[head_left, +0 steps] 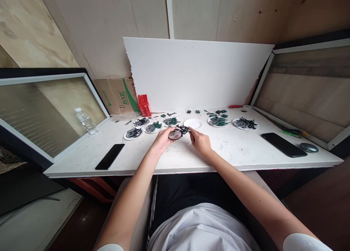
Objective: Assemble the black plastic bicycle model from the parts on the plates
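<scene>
Left hand: thumb and fingers closed on the wheel end of a small dark model bicycle, held just above the desk at the centre of the frame. Right hand: fingers curled, tips at the model's right end, a thin pale rod projecting below; whether it pinches model or rod cannot be told. Handling, as judged: light, stiff, probably smooth plastic; thin spokes and slender joints likely to snap or pop loose; best taken by the thicker middle of the frame, or lightly by the tyre rim. Just behind the model: one white plate. Left of centre: four plates bearing dark and green parts. Right of centre: two further plates, similarly laden. Lower left: black phone. Far right: second phone, with a mouse beside it. Left, farther out: clear bottle, upright. Upper middle: white board, standing behind the desk.
</scene>
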Available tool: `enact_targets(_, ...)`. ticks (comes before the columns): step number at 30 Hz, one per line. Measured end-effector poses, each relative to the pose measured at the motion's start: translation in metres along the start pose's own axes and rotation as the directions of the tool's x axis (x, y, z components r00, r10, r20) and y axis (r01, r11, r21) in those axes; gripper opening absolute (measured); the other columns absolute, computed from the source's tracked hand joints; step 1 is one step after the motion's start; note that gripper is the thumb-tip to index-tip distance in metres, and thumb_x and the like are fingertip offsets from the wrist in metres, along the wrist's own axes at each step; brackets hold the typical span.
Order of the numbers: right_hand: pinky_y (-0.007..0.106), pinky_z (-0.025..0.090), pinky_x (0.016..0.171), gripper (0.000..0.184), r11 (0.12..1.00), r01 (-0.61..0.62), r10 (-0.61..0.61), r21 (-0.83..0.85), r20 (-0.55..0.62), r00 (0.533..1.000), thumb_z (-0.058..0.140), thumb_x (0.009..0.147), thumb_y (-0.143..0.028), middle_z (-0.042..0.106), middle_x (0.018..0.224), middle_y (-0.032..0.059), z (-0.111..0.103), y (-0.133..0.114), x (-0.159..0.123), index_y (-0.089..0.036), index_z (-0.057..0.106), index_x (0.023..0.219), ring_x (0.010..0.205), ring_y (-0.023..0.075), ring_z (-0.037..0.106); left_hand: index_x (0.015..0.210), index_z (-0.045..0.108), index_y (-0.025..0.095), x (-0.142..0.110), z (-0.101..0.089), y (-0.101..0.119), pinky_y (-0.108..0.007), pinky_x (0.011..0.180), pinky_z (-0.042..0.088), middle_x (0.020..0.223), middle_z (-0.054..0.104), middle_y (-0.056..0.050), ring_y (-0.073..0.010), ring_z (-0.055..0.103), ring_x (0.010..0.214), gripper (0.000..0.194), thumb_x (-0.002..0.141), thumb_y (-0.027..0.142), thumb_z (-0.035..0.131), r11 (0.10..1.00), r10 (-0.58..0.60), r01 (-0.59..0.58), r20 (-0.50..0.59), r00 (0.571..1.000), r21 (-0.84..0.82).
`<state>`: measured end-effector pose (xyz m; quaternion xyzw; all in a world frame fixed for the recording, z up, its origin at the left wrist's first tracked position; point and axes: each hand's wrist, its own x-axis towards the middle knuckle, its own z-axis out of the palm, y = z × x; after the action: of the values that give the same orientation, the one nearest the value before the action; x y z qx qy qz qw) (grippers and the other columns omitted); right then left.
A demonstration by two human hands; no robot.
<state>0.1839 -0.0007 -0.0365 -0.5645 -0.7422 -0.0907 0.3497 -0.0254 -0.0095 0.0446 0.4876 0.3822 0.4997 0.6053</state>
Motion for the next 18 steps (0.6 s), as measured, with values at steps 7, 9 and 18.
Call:
enact_targets(7,0.026,0.039,0.059,0.045,0.994,-0.025,0.041,0.102,-0.159,0.986,0.048,0.102,-0.024,0.080,0.098,0.0088,0.011,0.004,0.001,-0.020,0.066,0.143,0.069,0.0183,0.067,0.086,0.083,0.018,0.002,-0.005,0.000,-0.039,0.111,0.046,0.115,0.081,-0.015,-0.0316,0.068,0.124,0.031,0.071,0.044,0.085,0.976,0.141,-0.144,0.025,0.990,0.163)
enact_targets(9,0.026,0.038,0.058,0.045,0.987,-0.056,0.079,0.150,-0.151,0.985,0.049,0.101,-0.027,0.078,0.091,0.0072,0.010,0.003,0.001,-0.020,0.064,0.143,0.065,0.0179,0.064,0.084,0.083,0.018,0.003,-0.007,0.000,-0.040,0.112,0.045,0.111,0.081,-0.015,-0.0317,0.068,0.122,0.035,0.071,0.049,0.086,0.964,0.173,-0.175,0.027,0.984,0.199)
enact_targets(18,0.026,0.034,0.059,0.040,0.923,-0.195,0.229,0.332,-0.069,0.971,0.055,0.097,-0.045,0.061,0.073,0.0002,0.002,0.001,0.002,-0.019,0.064,0.127,0.064,0.0190,0.057,0.077,0.079,0.020,0.008,-0.015,-0.002,-0.040,0.111,0.046,0.101,0.080,-0.012,-0.0298,0.068,0.115,0.043,0.076,0.062,0.086,0.917,0.286,-0.285,0.039,0.958,0.280)
